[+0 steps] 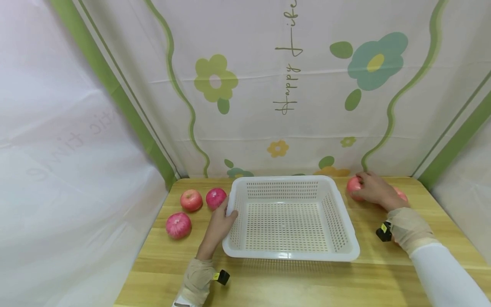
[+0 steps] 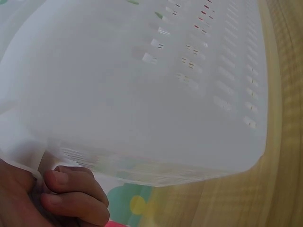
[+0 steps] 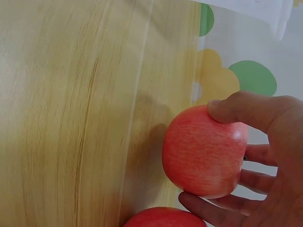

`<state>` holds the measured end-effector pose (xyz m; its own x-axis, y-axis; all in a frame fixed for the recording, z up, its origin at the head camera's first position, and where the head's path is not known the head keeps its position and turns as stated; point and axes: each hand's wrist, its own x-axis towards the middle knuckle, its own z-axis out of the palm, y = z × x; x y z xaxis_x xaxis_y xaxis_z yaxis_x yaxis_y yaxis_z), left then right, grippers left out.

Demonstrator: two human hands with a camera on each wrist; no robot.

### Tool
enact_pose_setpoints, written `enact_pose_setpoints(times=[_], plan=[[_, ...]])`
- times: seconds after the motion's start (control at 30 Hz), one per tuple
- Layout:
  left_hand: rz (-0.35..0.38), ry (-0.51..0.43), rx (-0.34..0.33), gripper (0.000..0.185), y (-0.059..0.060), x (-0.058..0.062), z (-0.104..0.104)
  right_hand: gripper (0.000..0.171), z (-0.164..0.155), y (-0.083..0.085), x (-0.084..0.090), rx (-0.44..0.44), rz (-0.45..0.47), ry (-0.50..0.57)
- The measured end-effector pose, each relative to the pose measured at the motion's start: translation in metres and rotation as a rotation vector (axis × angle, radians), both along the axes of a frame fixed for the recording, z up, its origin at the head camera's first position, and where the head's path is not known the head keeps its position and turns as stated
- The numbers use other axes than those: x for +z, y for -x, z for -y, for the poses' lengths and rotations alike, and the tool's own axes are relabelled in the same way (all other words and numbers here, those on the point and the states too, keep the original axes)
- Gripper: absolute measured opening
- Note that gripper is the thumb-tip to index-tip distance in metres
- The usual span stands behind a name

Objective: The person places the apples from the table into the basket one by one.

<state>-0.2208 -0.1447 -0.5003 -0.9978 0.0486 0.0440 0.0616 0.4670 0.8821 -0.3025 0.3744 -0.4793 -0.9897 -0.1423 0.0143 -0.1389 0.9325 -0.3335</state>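
Observation:
A white plastic basket (image 1: 285,253) with slotted walls stands in the middle of the wooden table, its inside bare. My left hand (image 1: 219,224) grips its left rim, thumb on the inner side; the left wrist view shows curled fingers (image 2: 78,198) at the rim, close to the basket's pale wall (image 2: 142,109). To the right of the basket, near the table's back edge, my right hand (image 1: 375,190) holds a red apple (image 3: 203,151) between the thumb and the other fingers. Another apple (image 3: 163,218) lies close by, partly covered by the hand and wrist in the head view.
Left of the basket lie a red apple (image 1: 191,200) and two magenta, onion-like round things, one (image 1: 216,198) near the left hand and one (image 1: 178,225) farther forward. A printed cloth (image 1: 245,119) hangs behind the table (image 1: 268,285) and along both sides.

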Motion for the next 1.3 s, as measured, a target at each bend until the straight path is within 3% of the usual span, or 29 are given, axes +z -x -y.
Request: enact_pose_setpoints(times=[1.3], plan=[[-0.002, 0.011, 0.002, 0.067, 0.0, 0.001, 0.001, 0.08, 0.015, -0.017, 0.034, 0.049, -0.076, -0.035]])
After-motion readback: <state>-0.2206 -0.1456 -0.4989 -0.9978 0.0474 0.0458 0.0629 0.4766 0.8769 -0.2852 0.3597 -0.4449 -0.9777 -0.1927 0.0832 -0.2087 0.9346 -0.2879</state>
